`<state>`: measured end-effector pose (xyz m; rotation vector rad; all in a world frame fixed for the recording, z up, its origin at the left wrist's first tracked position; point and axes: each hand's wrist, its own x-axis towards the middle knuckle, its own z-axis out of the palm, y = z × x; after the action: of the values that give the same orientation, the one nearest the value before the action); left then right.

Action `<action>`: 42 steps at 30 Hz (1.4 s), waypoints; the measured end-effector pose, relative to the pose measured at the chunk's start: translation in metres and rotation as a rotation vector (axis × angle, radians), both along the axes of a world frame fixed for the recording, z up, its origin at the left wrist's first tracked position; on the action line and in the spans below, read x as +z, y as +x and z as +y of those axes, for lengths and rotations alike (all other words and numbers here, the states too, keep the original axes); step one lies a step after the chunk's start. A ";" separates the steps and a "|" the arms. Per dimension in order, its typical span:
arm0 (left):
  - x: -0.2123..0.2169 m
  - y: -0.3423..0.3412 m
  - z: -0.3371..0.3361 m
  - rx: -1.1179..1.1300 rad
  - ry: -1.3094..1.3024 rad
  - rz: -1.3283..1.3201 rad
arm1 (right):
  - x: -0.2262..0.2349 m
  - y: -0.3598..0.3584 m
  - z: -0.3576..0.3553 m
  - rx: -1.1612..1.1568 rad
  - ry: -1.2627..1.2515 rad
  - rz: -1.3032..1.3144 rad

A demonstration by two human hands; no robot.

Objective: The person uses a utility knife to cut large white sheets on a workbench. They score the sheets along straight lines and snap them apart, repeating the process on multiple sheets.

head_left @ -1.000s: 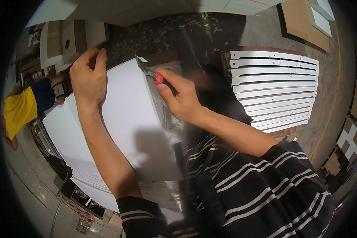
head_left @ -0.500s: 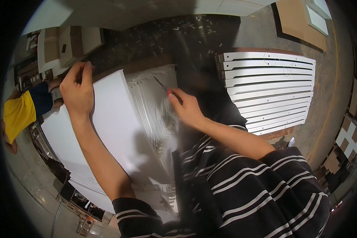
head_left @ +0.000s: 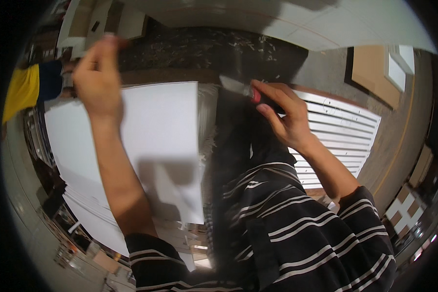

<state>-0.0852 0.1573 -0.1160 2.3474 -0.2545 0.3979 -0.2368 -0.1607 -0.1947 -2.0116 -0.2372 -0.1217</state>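
Raised and blurred, the left hand point(head_left: 98, 80) sits at the far top edge of a stack of white panels point(head_left: 155, 131); whether its fingers pinch that edge or only rest there cannot be told. Behind the hand, at the far left, a person in a yellow and dark blue top point(head_left: 27, 87) shows partly. To the right of the stack, the right hand point(head_left: 282, 114) is closed around a red-handled utility knife point(head_left: 241, 88), its blade pointing left toward the stack's top corner. Farther right lies a pile of white slatted boards point(head_left: 340, 131) on the floor.
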 end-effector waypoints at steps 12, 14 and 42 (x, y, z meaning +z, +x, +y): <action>-0.037 0.038 0.203 1.118 -0.058 0.035 | 0.074 0.069 0.001 0.312 -0.607 -0.304; -0.039 0.038 0.202 1.124 -0.107 0.022 | 0.079 0.072 -0.004 0.313 -0.619 -0.293; -0.023 0.027 0.143 1.041 -0.194 0.043 | 0.090 0.130 0.012 0.544 -0.626 -0.341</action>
<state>-0.0577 0.3008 -0.1386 2.1137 1.0220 0.8000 -0.1073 -0.1486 -0.1050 -2.4467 -1.1449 -0.0441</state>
